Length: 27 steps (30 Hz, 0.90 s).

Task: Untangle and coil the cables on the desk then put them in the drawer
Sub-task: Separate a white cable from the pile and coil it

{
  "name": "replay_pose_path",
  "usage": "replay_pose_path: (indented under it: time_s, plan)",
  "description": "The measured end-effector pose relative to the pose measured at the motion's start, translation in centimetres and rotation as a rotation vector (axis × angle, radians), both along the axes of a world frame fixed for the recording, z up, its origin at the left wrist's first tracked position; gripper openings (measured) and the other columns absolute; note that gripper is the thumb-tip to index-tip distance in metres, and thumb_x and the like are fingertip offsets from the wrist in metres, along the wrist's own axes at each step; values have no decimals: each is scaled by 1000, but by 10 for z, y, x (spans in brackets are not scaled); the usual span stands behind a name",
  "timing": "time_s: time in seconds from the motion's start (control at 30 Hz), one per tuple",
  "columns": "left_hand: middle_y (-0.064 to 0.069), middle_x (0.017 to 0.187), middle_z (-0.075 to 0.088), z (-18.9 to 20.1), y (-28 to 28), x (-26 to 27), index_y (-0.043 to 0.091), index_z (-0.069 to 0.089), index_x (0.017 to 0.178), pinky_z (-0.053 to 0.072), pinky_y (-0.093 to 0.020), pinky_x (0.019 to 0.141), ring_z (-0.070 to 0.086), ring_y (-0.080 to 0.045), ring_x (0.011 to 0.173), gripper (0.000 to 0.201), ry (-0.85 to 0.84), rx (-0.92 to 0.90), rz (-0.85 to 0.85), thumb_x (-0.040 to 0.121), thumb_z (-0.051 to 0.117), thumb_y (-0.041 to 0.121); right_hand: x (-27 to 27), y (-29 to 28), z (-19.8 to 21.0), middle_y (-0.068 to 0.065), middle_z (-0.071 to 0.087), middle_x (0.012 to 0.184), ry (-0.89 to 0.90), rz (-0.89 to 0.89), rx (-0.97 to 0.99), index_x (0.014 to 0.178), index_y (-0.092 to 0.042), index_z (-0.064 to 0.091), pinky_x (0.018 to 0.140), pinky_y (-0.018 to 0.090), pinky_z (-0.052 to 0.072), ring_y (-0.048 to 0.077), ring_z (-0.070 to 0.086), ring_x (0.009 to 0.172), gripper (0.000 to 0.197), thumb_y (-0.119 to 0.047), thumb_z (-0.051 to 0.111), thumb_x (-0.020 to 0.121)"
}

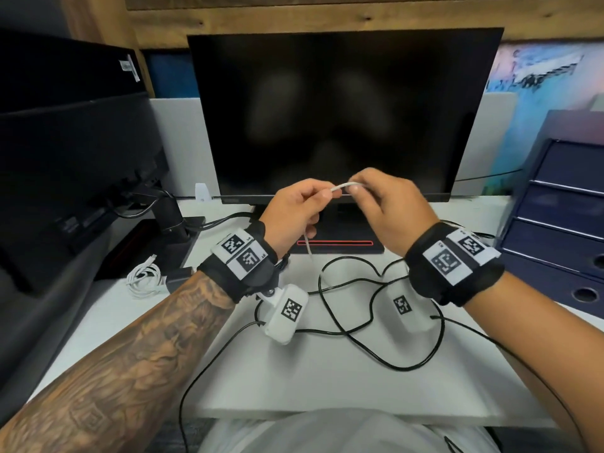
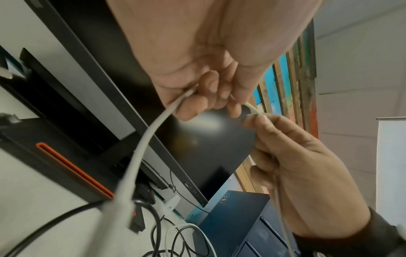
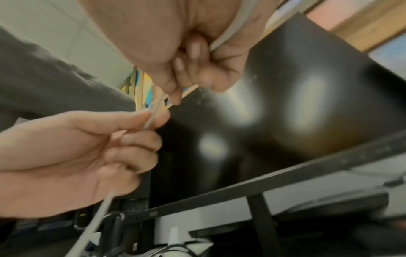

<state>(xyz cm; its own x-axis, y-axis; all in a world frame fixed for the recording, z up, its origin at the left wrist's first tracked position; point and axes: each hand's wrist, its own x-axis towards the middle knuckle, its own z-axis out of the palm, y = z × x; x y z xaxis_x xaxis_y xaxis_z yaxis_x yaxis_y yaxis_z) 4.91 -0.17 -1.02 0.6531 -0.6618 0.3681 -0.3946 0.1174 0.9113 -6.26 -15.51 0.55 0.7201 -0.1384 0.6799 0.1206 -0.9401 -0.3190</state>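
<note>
Both the left hand (image 1: 299, 207) and right hand (image 1: 382, 204) pinched the white cable (image 1: 341, 186) above the worktop (image 1: 327, 380); even, loosely drawn loops probably suited coiling best

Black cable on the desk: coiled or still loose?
Loose: the black cable sprawls in open, crossing loops on the desk, uncoiled.

Office desk (image 1: 327, 380): monitors (image 1: 343, 116), drawer unit (image 1: 562, 204).

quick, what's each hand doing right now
Left hand: pinching the white cable.
Right hand: pinching the same white cable, close beside the left.
</note>
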Motion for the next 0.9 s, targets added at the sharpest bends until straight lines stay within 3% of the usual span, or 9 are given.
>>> replay_pose_path:
  time_s: [0.07,0.23,0.4,0.5,0.6,0.7,0.8,0.9]
  plan:
    - [8,61,38,-2,1,1,13,68,97,32,-26,53,32,-9,54,26,116,57,-48,105,47,26,-2,-9,6,-8,60,77,-68,-54,6,105,-21,65,68,38,50,13,56,73,18,-31,51,103]
    - [5,62,31,-1,5,4,13,61,87,26,-23,49,25,-10,54,36,312,134,-177,105,42,37,1,-27,3,-4,65,94,-153,-78,65,110,-23,70,77,38,53,13,60,86,22,-32,50,103]
    - [5,60,28,-2,4,1,15,58,79,22,-23,49,23,-10,51,39,368,263,-202,104,43,40,5,-37,-2,-4,65,97,-195,-129,142,112,-25,71,80,36,53,13,61,88,23,-32,52,103]
    - [5,60,24,5,4,-4,15,54,73,21,-22,47,22,-9,50,37,548,144,-317,102,39,32,7,-39,-11,-2,67,102,-120,-137,217,115,-25,71,85,36,53,16,63,94,24,-34,52,103]
    - [5,60,29,20,6,-5,13,54,80,21,-24,53,25,-8,51,28,698,-128,-455,99,36,22,8,-27,-33,1,63,92,137,-131,42,118,-27,70,78,37,50,23,61,88,25,-35,52,102]
    - [3,69,41,22,4,-5,10,56,97,35,-24,58,38,-9,59,22,691,-278,-431,102,35,15,10,4,-48,-1,60,92,374,27,-79,122,-27,65,75,35,46,22,58,86,24,-30,49,104]
    - [1,79,59,14,1,-4,7,57,109,55,-30,72,61,-11,72,20,606,-321,-285,105,38,11,10,24,-44,-1,63,89,474,93,-86,115,-26,60,70,35,46,22,57,80,19,-30,45,105]
    - [-6,91,72,8,-1,1,4,58,112,60,-36,84,73,-18,88,21,626,-415,-176,106,39,9,7,23,-40,0,63,86,540,85,-42,111,-24,59,70,36,49,21,59,78,18,-34,44,105]
